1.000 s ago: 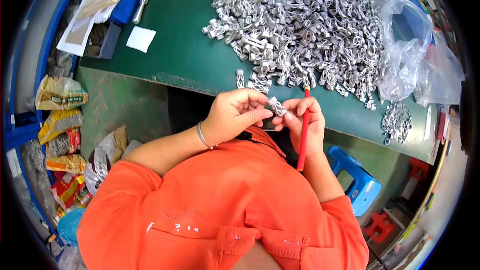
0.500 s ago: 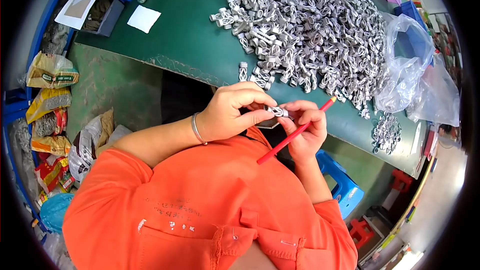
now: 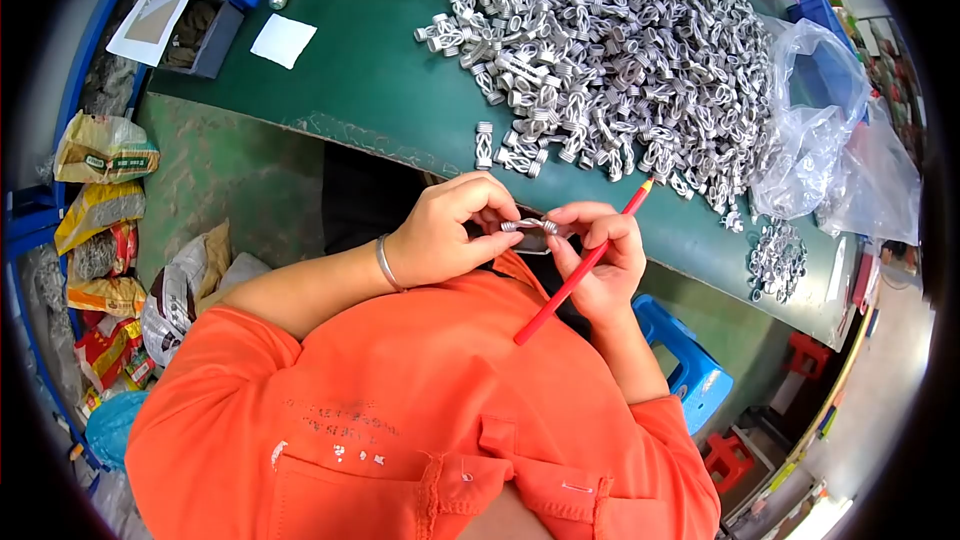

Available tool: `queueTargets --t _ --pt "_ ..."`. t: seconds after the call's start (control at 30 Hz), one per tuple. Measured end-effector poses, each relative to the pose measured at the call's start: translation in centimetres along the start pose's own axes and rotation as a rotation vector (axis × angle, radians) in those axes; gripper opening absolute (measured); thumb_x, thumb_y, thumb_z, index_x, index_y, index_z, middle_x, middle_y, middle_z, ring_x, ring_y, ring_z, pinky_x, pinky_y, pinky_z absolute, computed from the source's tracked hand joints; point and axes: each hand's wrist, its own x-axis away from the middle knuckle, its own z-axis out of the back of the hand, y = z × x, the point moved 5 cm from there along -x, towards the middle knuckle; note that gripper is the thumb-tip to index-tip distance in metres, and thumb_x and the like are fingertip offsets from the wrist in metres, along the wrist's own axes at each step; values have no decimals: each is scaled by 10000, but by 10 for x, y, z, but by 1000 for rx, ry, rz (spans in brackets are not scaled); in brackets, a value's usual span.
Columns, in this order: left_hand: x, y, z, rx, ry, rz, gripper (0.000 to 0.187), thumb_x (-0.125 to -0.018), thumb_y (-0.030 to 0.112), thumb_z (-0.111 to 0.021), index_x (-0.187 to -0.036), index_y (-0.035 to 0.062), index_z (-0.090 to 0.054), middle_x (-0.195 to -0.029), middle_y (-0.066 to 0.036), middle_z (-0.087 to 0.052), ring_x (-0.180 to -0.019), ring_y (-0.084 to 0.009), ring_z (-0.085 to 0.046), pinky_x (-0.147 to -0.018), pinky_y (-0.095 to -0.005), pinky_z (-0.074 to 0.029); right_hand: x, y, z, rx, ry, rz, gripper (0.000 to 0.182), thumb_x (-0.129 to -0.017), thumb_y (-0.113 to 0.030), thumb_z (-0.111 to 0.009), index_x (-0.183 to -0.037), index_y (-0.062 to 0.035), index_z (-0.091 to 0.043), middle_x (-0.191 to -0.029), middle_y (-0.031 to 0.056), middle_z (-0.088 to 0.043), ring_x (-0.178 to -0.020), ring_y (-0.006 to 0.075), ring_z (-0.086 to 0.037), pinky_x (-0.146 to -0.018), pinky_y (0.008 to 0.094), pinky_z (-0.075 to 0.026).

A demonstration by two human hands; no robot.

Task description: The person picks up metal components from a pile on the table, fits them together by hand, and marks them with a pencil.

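Between my two hands, in front of the orange shirt, is a small silver metal piece (image 3: pixel 530 225) with twisted loops in the middle and ribbed ends. My left hand (image 3: pixel 452 225), with a bracelet at its wrist, pinches the left end between thumb and fingers. At the other end, my right hand (image 3: pixel 608 258) has its thumb and fingertips on the piece. A red pencil (image 3: pixel 570 292) also lies slanted through the right hand's fingers, its sharpened tip pointing up toward the table. A similar piece (image 3: pixel 484 145) stands apart near the table edge.
A big heap of similar metal pieces (image 3: pixel 610 50) covers much of the green table (image 3: pixel 370 50). Clear plastic bags (image 3: pixel 800 160) and a small pile of rings (image 3: pixel 777 260) lie to its right. A blue stool (image 3: pixel 690 365) stands below; sacks (image 3: pixel 105 150) line the left.
The metal piece has turned in my fingers and now shows its length with both ends visible. Both hands have moved slightly left, and the pencil stands a little steeper.
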Motion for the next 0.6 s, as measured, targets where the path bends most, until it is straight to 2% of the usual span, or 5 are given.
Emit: queueTargets --t 0.17,0.27,0.4,0.53,0.6 --pt "4 0 2 -216 5 -84 164 -725 1 -679 -840 -4 -563 -828 -68 -556 -673 -128 -608 -601 -220 -512 -8 3 1 85 -74 -51 252 -729 93 -626 -745 -36 -411 -905 165 -612 -680 118 -561 -594 226 -467" --pt "8 -15 -5 -42 -39 132 190 -741 -60 -639 -916 -43 -569 -932 -98 -550 -786 -159 -638 -696 -240 -539 -18 6 3 410 19 59 239 -728 80 -637 -701 -34 -429 -840 125 -622 -580 126 -521 -504 229 -426" --pt "8 -18 -10 -117 -100 138 183 -747 -71 -620 -922 -56 -569 -940 -92 -560 -805 -173 -644 -714 -251 -543 -35 11 -11 544 -100 161 259 -650 75 -667 -751 -39 -457 -883 110 -613 -773 288 -553 -652 344 -454" --pt "5 -13 -4 -168 -113 183 111 -765 -67 -603 -872 -51 -577 -888 -81 -576 -794 -150 -639 -686 -242 -539 -36 20 -14 638 -136 200 271 -662 99 -657 -740 -40 -438 -882 112 -614 -741 271 -556 -670 320 -456" --pt "6 -21 -1 -21 -56 281 126 -793 -52 -586 -915 -45 -554 -851 -81 -585 -772 -139 -632 -658 -238 -531 -33 18 -11 699 -164 242 253 -703 116 -625 -739 -36 -426 -862 121 -607 -735 231 -569 -642 302 -462"
